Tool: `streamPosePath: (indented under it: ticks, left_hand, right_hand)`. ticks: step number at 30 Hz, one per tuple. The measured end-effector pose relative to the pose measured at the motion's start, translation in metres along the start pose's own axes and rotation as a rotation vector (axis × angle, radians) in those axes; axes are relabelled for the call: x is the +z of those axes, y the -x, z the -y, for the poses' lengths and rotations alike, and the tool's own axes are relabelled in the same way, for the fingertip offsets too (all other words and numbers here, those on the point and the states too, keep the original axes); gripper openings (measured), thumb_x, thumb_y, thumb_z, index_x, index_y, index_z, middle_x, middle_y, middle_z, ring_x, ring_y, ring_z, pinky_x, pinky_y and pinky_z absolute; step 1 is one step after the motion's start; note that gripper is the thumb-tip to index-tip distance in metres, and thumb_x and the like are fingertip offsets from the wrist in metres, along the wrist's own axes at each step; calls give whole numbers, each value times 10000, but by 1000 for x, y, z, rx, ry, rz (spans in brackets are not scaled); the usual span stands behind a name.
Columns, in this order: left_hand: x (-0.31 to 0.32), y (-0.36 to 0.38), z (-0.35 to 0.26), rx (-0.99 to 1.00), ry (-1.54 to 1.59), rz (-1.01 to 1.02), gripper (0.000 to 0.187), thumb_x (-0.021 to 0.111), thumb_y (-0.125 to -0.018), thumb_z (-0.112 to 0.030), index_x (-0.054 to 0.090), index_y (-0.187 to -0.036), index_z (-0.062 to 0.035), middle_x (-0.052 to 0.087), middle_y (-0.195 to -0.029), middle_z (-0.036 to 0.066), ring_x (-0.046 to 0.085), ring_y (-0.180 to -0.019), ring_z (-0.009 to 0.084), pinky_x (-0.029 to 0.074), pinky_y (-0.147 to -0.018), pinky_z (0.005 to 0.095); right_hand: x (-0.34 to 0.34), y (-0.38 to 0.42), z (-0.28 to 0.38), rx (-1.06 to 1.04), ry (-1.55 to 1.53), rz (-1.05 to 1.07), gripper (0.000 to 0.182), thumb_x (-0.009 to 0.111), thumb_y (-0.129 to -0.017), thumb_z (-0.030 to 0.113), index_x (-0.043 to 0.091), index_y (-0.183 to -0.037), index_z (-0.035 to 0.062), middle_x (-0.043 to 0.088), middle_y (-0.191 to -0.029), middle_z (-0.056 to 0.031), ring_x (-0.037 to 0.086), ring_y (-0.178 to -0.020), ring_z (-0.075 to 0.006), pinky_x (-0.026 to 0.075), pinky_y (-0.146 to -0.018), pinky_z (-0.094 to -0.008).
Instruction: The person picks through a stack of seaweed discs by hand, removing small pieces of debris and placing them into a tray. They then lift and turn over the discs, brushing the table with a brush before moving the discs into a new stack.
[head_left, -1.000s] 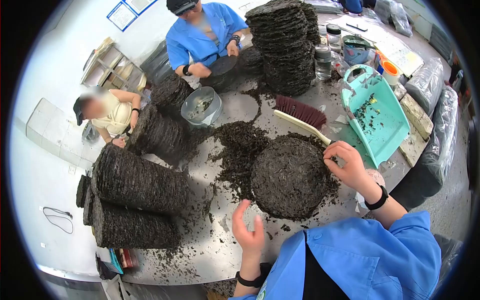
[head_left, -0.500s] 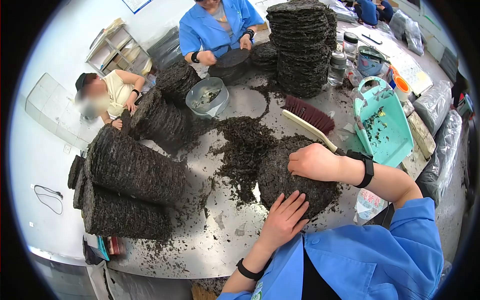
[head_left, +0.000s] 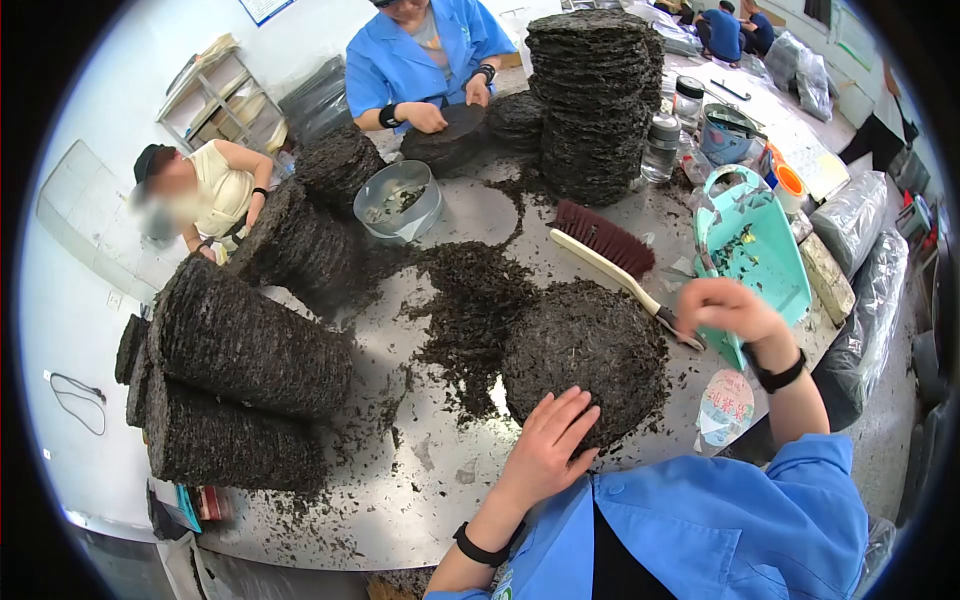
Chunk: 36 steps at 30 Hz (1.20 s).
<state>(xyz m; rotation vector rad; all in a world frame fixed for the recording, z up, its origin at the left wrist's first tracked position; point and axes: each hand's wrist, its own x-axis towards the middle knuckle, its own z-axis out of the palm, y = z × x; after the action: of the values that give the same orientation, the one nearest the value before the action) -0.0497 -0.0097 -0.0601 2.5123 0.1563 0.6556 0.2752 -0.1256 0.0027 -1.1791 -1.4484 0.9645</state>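
A round, dark disc of dried seaweed [head_left: 585,345] lies on the table in front of me. My left hand [head_left: 548,445] rests flat on its near edge, fingers stretched out. To the right of the disc, my right hand [head_left: 735,308] is raised by the near side of the turquoise dustpan [head_left: 790,285]. Its fingers are curled together and slightly blurred; anything between them is hidden. Below those fingers, a small metal-tipped tool [head_left: 682,330] lies near the handle of the brush [head_left: 610,245]. Loose seaweed crumbs [head_left: 470,320] are heaped left of the disc.
Tall seaweed stacks stand at the back [head_left: 590,110] and lie at left [head_left: 250,350]. A clear tub [head_left: 400,205], jars [head_left: 660,150] and a bucket [head_left: 730,135] are farther back. Two people [head_left: 425,60] [head_left: 205,195] work across the table. A printed label [head_left: 725,408] lies near the right edge.
My right hand has lifted off the disc and moved right, beside the dustpan. My left hand stays on the disc. The whole view has shifted slightly.
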Motion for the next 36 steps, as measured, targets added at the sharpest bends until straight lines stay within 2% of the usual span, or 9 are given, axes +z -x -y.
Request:
streamPosePath:
  ticks: [4, 8, 10, 14, 21, 28, 32, 33, 36]
  left_hand:
    - [-1, -9, 2, -1, -28, 26, 580, 785, -696, -147, 628, -1248, -64, 581, -1346, 133, 518, -1305, 324, 416, -1091, 489]
    - [2, -15, 10, 34, -29, 38, 536, 761, -675, -125, 654, -1196, -65, 613, -1313, 105, 541, -1287, 297, 418, -1090, 494]
    - [2, -19, 7, 33, -57, 62, 531, 753, -670, -119, 657, -1190, -65, 613, -1314, 105, 540, -1289, 293, 414, -1094, 496]
    - [2, -21, 0, 3, -124, 79, 504, 719, -671, -107, 662, -1171, -69, 609, -1323, 90, 524, -1310, 272, 386, -1114, 501]
    - [11, -11, 3, -41, -128, 87, 528, 684, -705, -103, 626, -1230, -73, 574, -1369, 88, 466, -1364, 263, 316, -1156, 506]
    - [9, -11, 7, -13, -105, 104, 540, 694, -695, -96, 621, -1230, -67, 560, -1385, 97, 455, -1372, 268, 307, -1155, 511]
    - [9, -8, 6, -33, -74, 57, 558, 707, -685, -90, 618, -1236, -69, 562, -1381, 102, 465, -1364, 270, 311, -1153, 511]
    - [9, -8, 7, -24, -71, 52, 564, 711, -684, -90, 617, -1239, -71, 563, -1379, 103, 468, -1362, 272, 312, -1152, 511]
    - [5, -12, 6, -19, -51, 43, 549, 709, -702, -82, 622, -1245, -73, 564, -1378, 109, 471, -1358, 295, 313, -1153, 510]
  right_hand:
    - [-68, 78, -28, 162, -449, -275, 102, 663, -918, 123, 610, -929, 37, 638, -838, -68, 648, -833, -145, 513, -731, -290]
    - [-49, 66, -19, 117, 757, -481, 233, 749, -806, 100, 667, -1015, 39, 686, -911, -87, 674, -868, -238, 531, -776, -350]
    - [-16, 30, 2, 22, 562, -221, 259, 760, -798, 108, 676, -1033, 36, 695, -975, -99, 669, -907, -277, 529, -816, -371]
    - [32, -51, -2, -368, 929, 240, 133, 653, -839, 186, 612, -922, 91, 618, -812, -58, 662, -848, -279, 526, -731, -428]
    - [61, -106, -19, -389, 1277, 528, 120, 634, -786, 155, 596, -868, 75, 617, -766, -47, 677, -747, -266, 522, -641, -402]
    - [63, -105, -18, -393, 1340, 540, 134, 624, -813, 182, 634, -825, 49, 665, -770, -80, 695, -787, -288, 551, -654, -421]
    - [21, -49, 17, -271, 420, 185, 101, 686, -881, 120, 678, -904, 22, 705, -946, -113, 688, -932, -233, 545, -769, -348]
    - [5, -22, 26, -104, 205, 123, 84, 714, -876, 79, 690, -921, 12, 718, -965, -127, 697, -889, -224, 546, -773, -339]
    - [-66, 72, -42, -223, -436, -176, 117, 717, -863, 71, 637, -907, -3, 709, -863, -128, 693, -771, -228, 539, -736, -339]
